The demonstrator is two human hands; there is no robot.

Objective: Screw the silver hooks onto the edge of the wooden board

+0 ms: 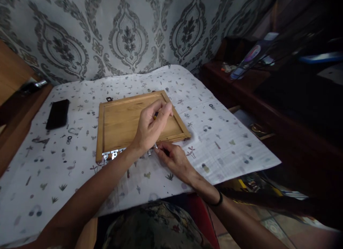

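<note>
Head view, clock centred on the wooden panel (pixel 123 116), 12 pointing away from the wearer. Two hands in play.

Left hand (pixel 150 129): forearm in from about 7 o'clock, hand raised over the panel just toward 3, thumb on top aimed at roughly 1. Fingers curled in a loose fist around a dark-and-yellow object (pixel 155 116); only a scrap of it shows between thumb and fingers, so no ID on it.

Right hand (pixel 177 163): forearm in from 4–5 o'clock, lower than the left, at the panel's near edge around 5. Thumb and forefinger nearly together, narrow gap, right by a small metal piece (pixel 149 152). Can't tell whether they actually grip anything. Black wristband (pixel 220 199) on that arm, count 1.

Panel: 1, framed border, flat on the desk (pixel 227 152), sitting slightly skewed under the left hand. Metal fittings (pixel 114 154): at least 3 along the near edge around 7; left forearm hides part of that edge, so total unclear.

Phone (pixel 57 114): 1, dark screen, lying well apart from the panel at 9 o'clock.

Desk cover: 1 white printed cloth (pixel 66 192). Patterned wall covering (pixel 128 34) at 12. Open drawer (pixel 254 127), 1, at 3.
</note>
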